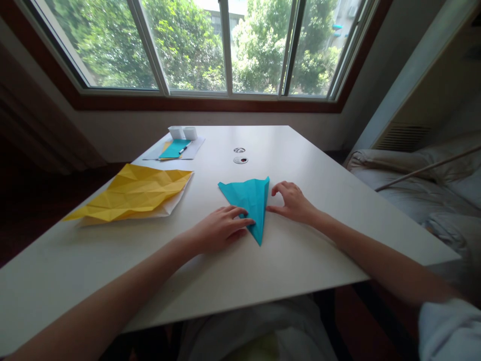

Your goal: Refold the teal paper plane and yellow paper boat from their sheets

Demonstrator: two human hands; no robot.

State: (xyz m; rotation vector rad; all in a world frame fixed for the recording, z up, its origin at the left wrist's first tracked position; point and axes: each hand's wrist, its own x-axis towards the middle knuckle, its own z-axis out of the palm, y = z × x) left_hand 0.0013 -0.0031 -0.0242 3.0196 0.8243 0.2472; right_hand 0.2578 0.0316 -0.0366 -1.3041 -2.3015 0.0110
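Observation:
A blue sheet of folded paper (248, 194), roughly a triangle with its point toward me, lies on the white table (300, 260). Across its lower left side rests my left hand (225, 225), fingers stretched out over the paper. My right hand (291, 201) is at the paper's right edge, thumb and fingers apart in a curve; its thumb tip is close to the edge, and I cannot tell whether it touches. Creases run through the upper part of the blue paper.
Creased yellow paper (139, 193) lies at the left over a white sheet. Farther back are a pen (184, 147), flat blue paper (173, 149), other sheets and two small white containers (183, 133). Round metal discs (241, 160) sit mid-table. A cushioned seat (394, 175) stands at right.

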